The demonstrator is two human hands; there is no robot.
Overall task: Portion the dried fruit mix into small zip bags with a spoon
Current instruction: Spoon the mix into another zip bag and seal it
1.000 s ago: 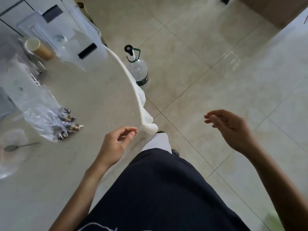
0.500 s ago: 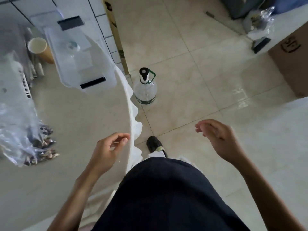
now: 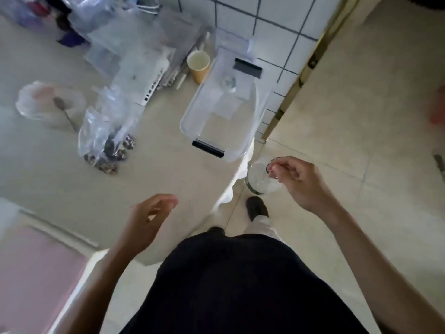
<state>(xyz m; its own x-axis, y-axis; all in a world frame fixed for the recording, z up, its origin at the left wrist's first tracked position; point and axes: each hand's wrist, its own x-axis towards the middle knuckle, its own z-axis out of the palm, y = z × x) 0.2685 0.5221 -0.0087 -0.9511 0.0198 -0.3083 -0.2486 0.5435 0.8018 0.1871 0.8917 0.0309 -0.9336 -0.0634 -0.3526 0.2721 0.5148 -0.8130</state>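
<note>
Far to the left of the clear lidded container (image 3: 224, 112) sits a shallow clear bowl (image 3: 48, 104) with the spoon (image 3: 63, 110) lying in it. Between bowl and container, the bag of dried fruit mix (image 3: 106, 141) slumps on the worktop (image 3: 168, 179) — dark pieces gathered at its near end. A paper cup (image 3: 198, 65) stands just behind the container's left corner. Your left hand (image 3: 147, 222) hovers over the worktop in front of the container, fingers loosely spread, holding nothing. Your right hand (image 3: 298, 182) hangs past the container's near right corner, above a bottle (image 3: 258, 177) on the floor — fingers curled; whether they pinch anything, I cannot tell.
</note>
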